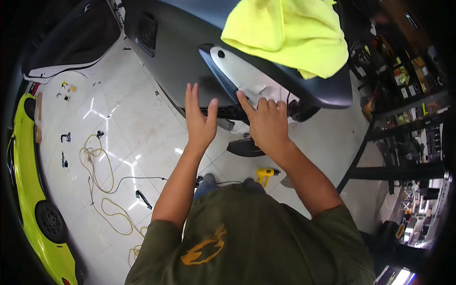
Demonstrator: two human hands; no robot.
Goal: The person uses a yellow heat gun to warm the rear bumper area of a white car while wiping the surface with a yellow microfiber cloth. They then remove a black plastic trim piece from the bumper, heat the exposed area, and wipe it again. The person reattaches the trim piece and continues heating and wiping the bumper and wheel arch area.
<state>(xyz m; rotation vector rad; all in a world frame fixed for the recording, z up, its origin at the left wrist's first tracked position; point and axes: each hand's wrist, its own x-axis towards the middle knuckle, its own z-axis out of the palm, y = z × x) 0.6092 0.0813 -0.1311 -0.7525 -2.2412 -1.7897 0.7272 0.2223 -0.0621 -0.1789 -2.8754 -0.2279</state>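
In front of me is the corner of a dark matte car body, with a pale silver headlight recess exposed in it. My right hand has its index finger stretched onto the dark strip along the recess's near edge; the other fingers are bent over the recess and hold nothing visible. Beside the body's lower edge is my left hand, its fingers straight and the thumb apart, empty; whether its fingertips touch the panel, I cannot tell. A bright yellow cloth lies draped over the bodywork above the recess.
A yellow heat gun and a dark curved part lie on the tiled floor by my feet. Yellow cord loops at left, near small black parts. A lime-yellow car stands far left; shelving lines the right.
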